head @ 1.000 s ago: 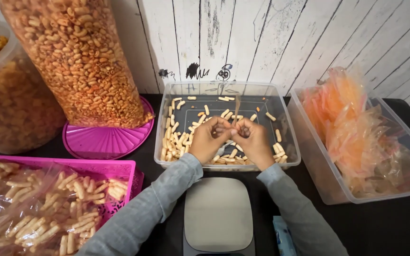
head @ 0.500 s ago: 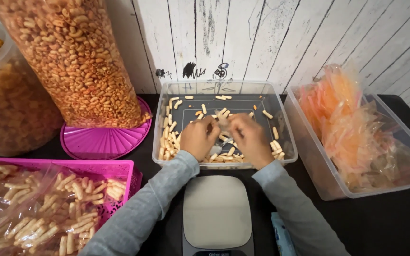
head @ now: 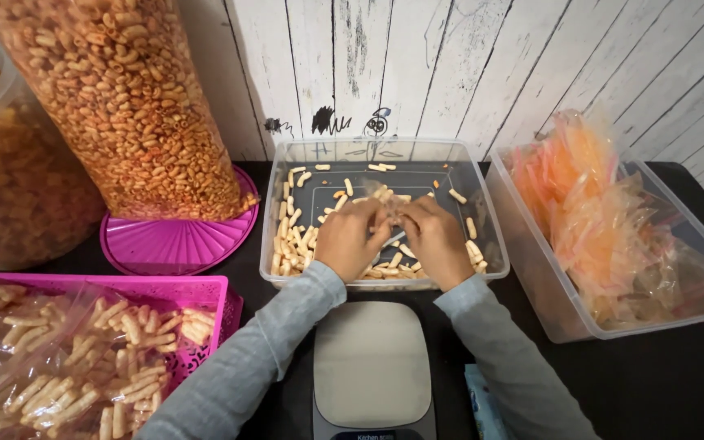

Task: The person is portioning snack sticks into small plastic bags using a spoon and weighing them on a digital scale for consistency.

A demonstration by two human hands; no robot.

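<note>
Both my hands pinch one small clear bag (head: pixel 390 213) between them, left hand (head: pixel 349 239) and right hand (head: pixel 437 241) meeting over the clear tub (head: pixel 495 244) of loose snack sticks (head: pixel 293 236). The bag looks barely filled. The scale (head: pixel 372 365) just below on the desk (head: pixel 662 383) is bare. Filled bags (head: pixel 59 350) lie in the pink basket (head: pixel 205 287); many sticks remain.

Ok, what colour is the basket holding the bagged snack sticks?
Bright pink basket, seen in the head view at lower left.
</note>
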